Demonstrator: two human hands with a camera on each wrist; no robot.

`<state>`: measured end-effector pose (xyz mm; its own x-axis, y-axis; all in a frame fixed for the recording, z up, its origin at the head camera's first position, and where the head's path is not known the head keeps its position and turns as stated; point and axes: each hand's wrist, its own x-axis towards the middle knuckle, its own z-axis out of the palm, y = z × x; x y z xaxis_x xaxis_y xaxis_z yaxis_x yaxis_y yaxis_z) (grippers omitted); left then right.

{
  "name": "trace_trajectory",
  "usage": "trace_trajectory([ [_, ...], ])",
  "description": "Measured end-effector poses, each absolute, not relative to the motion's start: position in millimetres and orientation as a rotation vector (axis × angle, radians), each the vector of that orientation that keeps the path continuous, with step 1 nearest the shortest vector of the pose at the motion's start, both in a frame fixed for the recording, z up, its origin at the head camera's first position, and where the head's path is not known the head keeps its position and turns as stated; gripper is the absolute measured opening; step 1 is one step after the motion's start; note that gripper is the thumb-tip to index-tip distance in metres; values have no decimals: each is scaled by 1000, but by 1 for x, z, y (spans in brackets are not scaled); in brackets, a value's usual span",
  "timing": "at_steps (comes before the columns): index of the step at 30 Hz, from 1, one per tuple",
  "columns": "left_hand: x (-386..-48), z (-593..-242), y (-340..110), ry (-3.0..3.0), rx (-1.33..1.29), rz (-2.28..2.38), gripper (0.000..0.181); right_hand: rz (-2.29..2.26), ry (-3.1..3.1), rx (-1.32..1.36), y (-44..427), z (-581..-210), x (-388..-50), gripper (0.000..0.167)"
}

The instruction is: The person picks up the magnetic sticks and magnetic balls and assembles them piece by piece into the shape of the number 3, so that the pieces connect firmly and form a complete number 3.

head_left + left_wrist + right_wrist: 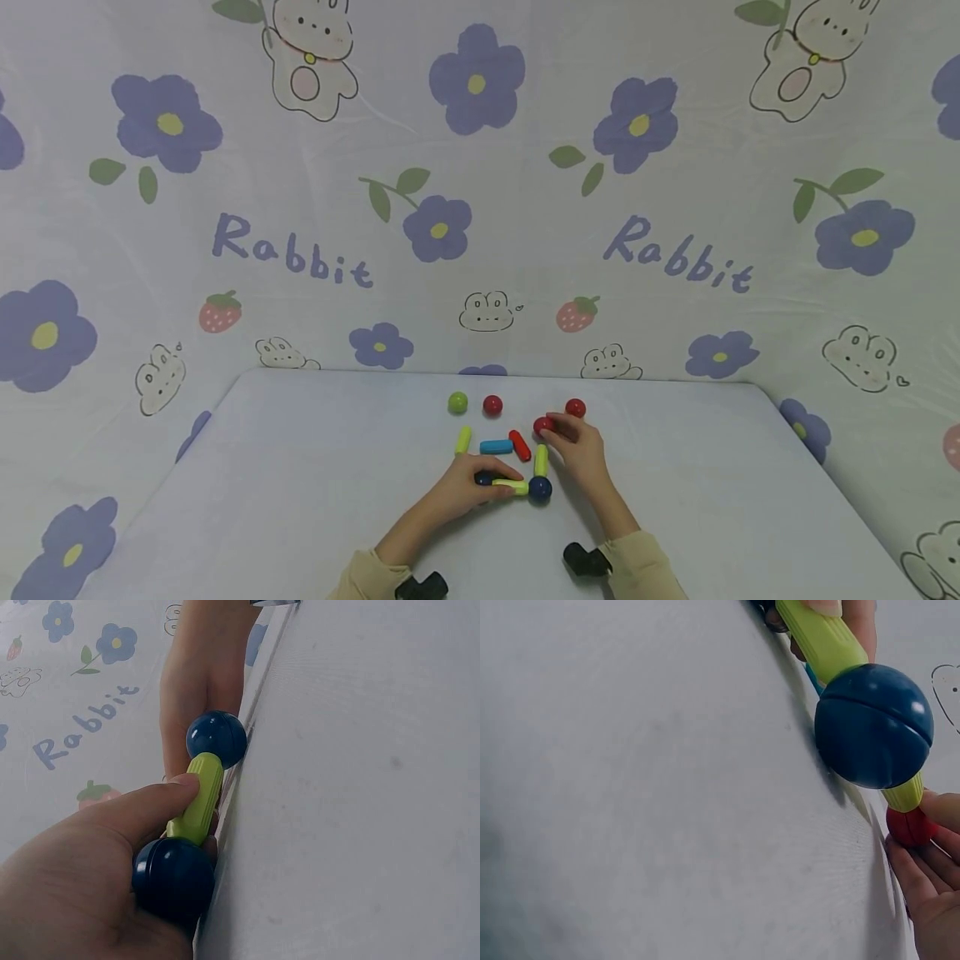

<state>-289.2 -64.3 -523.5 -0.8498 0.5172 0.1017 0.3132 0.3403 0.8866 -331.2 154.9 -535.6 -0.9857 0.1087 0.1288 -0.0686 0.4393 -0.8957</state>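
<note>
My left hand (459, 485) pinches a yellow-green ribbed rod (199, 799) between thumb and fingers. A navy ball (174, 877) sits at the rod's near end, partly under the palm, and another navy ball (540, 489) at its other end. From that second ball a second yellow-green rod (541, 460) runs away toward the back. At its far end my right hand (581, 446) grips a red ball (909, 827) with thumb and fingertips; whether ball and rod are joined cannot be told. Beyond my left hand shows another yellow-green rod (463, 439), its near end hidden.
Between the hands lie a blue rod (496, 447) and a red rod (520, 445). Toward the back edge are a green ball (457, 402), a red ball (492, 406) and another red ball (575, 407). Behind the white table (300, 467) hangs a patterned cloth (525, 208).
</note>
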Motion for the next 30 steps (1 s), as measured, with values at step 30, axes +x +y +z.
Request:
trace_trajectory([
  [30, -302, -544, -68, 2393, 797, 1517, 23, 1643, -2507, -31, 156, -537, -322, 37],
])
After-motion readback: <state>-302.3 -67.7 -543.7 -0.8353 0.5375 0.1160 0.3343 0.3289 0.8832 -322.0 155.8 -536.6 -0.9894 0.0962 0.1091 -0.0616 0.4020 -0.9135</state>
